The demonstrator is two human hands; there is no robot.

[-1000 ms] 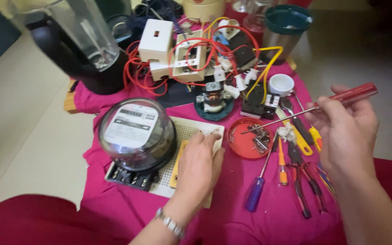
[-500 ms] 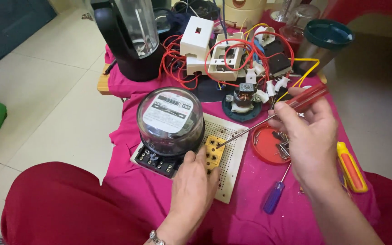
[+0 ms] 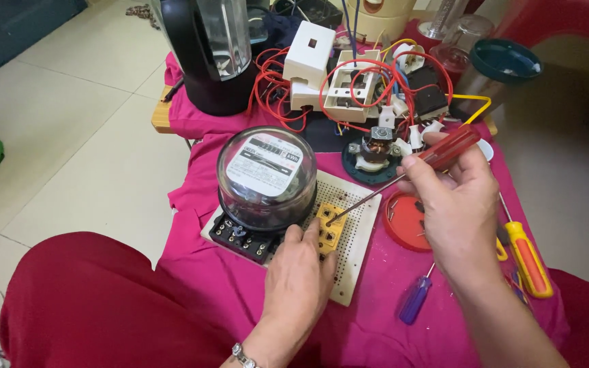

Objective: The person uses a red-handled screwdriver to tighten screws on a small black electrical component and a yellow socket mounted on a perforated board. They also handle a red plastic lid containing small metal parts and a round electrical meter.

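The right hand, right of centre, is clamped around the translucent red handle of a screwdriver, whose thin steel shaft slants down-left until the tip sits on a small yellow terminal block at mid-frame. The left hand, lower centre, rests with fingers pressed flat on that block and on the cream perforated board beneath, pinning rather than gripping.

The tip sits just beside those fingertips; if it jumps out of the screw head, I judge it could jab them or skid across the smooth plastic. The board lies on loose magenta cloth over the surface, so hard pressure may shift it.

Touching the block on its left stands a round electricity meter, glass-domed on a black base. A red shallow lid lies under the right wrist; red wires tangle at the upper centre.
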